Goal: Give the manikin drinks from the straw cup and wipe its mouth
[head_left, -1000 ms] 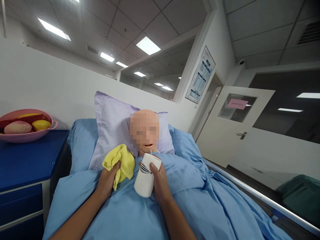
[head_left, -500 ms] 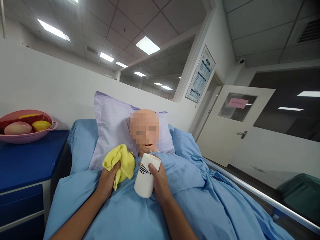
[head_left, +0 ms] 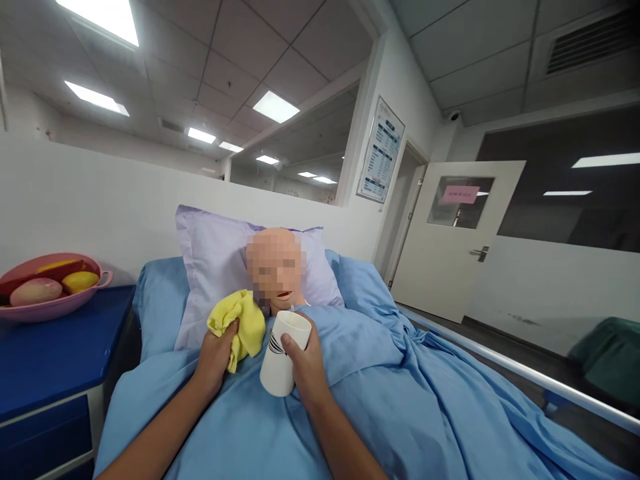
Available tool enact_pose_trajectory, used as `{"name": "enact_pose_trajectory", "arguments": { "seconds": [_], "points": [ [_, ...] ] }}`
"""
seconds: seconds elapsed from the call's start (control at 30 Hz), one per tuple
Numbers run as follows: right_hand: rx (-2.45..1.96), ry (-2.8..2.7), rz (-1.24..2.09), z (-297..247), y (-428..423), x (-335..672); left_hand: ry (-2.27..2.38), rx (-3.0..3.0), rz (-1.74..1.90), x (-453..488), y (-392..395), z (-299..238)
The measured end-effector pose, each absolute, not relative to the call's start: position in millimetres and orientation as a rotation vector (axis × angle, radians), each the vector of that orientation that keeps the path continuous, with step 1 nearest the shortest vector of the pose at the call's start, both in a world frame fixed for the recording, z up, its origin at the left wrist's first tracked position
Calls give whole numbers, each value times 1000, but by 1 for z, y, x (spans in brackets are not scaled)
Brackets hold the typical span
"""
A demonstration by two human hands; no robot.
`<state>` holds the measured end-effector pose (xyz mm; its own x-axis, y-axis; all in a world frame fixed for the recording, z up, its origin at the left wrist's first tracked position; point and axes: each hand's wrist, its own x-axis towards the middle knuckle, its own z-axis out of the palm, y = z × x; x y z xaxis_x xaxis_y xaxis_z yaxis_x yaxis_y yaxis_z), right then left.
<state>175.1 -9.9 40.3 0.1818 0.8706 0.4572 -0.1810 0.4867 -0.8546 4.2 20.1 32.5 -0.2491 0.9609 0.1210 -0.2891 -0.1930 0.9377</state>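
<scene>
My left hand (head_left: 216, 350) is closed on a crumpled yellow cloth (head_left: 243, 327), held above the blanket beside the manikin's neck. In my right hand (head_left: 306, 363) is a white paper cup (head_left: 279, 373) with a black line pattern, its thumb across the front near the rim. The cup tilts slightly, and a short pale straw tip (head_left: 293, 309) shows just behind its rim, below the manikin's mouth. The manikin head (head_left: 275, 260) rests on a lavender pillow (head_left: 213, 253), its mouth slightly open. A blue blanket (head_left: 370, 400) covers its body up to the neck.
At the left, a pink basin (head_left: 50, 310) of fruit stands on a blue-topped cabinet (head_left: 65, 360). A metal bed rail (head_left: 530, 377) runs along the right side. Beyond it are an open white door (head_left: 440, 267) and a dark green covered shape (head_left: 607, 360).
My view has turned slightly to the right, so the room shifts left in it. Both hands keep their holds, with the cup a little lower relative to the manikin's face.
</scene>
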Motion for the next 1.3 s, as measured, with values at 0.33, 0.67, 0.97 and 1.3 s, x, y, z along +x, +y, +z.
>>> {"name": "enact_pose_trajectory", "arguments": {
  "seconds": [0.33, 0.67, 0.97, 1.3],
  "points": [
    [-789, -829, 753, 38, -8, 178, 1006, 1815, 2197, 39, 38, 84],
    [-682, -722, 817, 36, 1, 180, 487, 3183, 1837, 55, 72, 76],
    [-694, -719, 837, 42, -6, 176, 575, 3216, 1849, 34, 65, 48],
    [-692, -767, 798, 37, 2, 180, 525, 3042, 1909, 62, 48, 93]
  ]
}}
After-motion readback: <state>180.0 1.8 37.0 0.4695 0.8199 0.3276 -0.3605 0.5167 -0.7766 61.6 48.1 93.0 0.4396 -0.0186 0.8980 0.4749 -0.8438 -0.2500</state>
